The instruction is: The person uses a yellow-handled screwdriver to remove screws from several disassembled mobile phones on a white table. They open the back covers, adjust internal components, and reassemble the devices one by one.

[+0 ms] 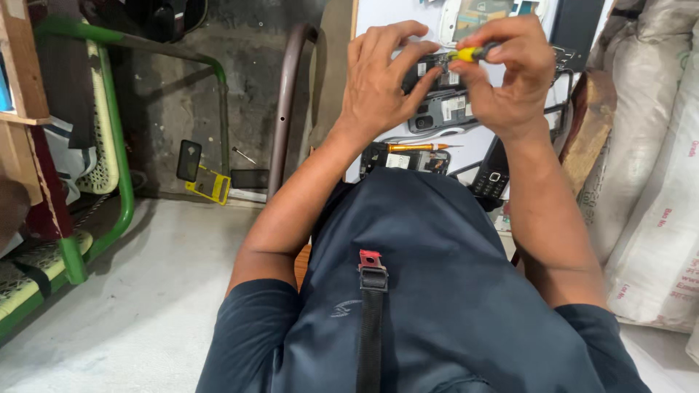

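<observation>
My left hand [378,84] grips the opened phone [429,73] above the worktop [473,142]; right hand [506,73] fingers pinch yellow screwdriver [470,53] on it; I'd keep tip square, light pressure.

The white tabletop [480,149] at the upper centre of the frame is crowded. Both hands fill its middle, the left hand [378,80] and right hand [506,69] close together over an opened black phone [437,76]. Just below them lie a second opened phone [443,113], an orange-handled screwdriver [415,147], a bare phone body [404,160] and a black keypad phone [491,178], leaving only narrow white strips between. Stacked sacks [655,182] wall off the right edge. At upper left, a brown chair frame [284,109] stands beside the tabletop; beyond it the grey floor [145,291] at lower left lies open.
</observation>
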